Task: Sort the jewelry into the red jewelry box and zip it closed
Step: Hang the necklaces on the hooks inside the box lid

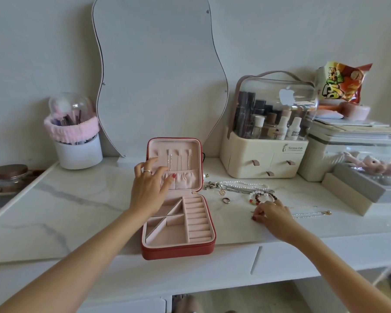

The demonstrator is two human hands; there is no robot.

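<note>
Left hand (150, 185) reaching over red jewelry box (178, 222), fingers spread and relaxed against pink velvet-like lid lining, grasping nothing. Right hand (272, 214) lying palm-down on marble-look tabletop (77, 199), fingertips curling onto small item; grasp cannot be confirmed. Box sitting open at front edge. Beaded bracelets (261, 197), pearl strand (242, 183), ring (226, 200) lying just right.

A white marble-veined dressing table (77, 199) stands against a pale grey wall (280, 30); a wavy frameless mirror (158, 64) leans at the far middle, in soft daylight.
</note>
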